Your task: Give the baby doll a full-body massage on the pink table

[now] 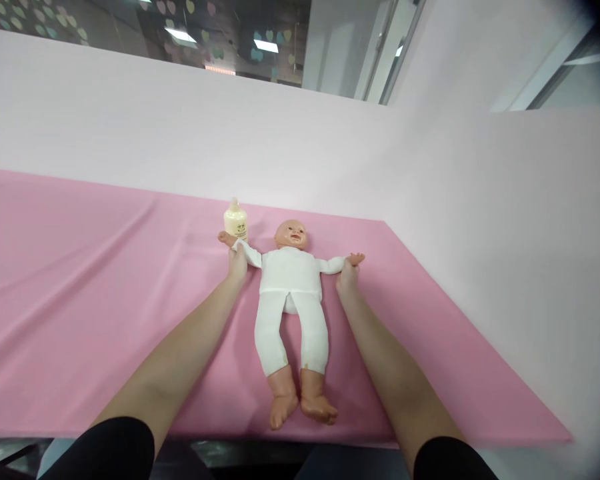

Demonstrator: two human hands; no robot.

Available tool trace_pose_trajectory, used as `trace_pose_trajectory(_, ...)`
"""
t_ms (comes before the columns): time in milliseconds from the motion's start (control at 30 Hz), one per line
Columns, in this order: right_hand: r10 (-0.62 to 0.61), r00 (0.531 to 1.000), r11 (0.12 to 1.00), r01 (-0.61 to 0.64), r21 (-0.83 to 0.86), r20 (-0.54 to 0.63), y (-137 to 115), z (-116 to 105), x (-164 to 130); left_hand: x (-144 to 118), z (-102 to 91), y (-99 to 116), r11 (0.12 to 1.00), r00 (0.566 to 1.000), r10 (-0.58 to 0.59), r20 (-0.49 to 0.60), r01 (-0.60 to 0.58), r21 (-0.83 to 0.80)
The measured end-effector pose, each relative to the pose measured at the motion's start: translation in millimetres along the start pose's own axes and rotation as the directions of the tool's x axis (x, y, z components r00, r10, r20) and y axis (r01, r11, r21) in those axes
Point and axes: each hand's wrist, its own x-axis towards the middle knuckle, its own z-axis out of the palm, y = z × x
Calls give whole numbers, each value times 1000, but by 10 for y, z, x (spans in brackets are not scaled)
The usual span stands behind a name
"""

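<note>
Both hands are closed round the doll's sleeved arms near the wrists, left hand on one, right hand on the other, so the arms get held out wide. The doll is laid face-up on the pink worktop, feet toward the camera, probably so it stays flat. A cream bottle is stood just beyond the left hand, within easy reach.

Both arms extend forward from the body, bare from the elbow down, with dark sleeves at the upper arms. The forearms run nearly straight and angle slightly inward toward each other. Left hand: wrist straight, palm down, fingers curled closed at the far end of the reach. Right hand: wrist straight, fingers likewise drawn together and closed. The two hands sit level with one another and well apart. Individual fingertips cannot be told apart.
</note>
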Motion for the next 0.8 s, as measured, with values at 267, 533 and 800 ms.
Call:
trace_pose_trajectory(267,-42,999,999,42,12,16,-86,24,-50,-17,14,11,1000,1000,0,-10,0,7)
trace_pose_trajectory(533,-323,913,945,323,42,250,-411,89,-269,-138,53,107,980,978,160,131,-173,97)
trace_pose_trajectory(800,-353,728,878,476,-61,588,-446,131,-430,-288,104,219,827,816,296,496,-479,294)
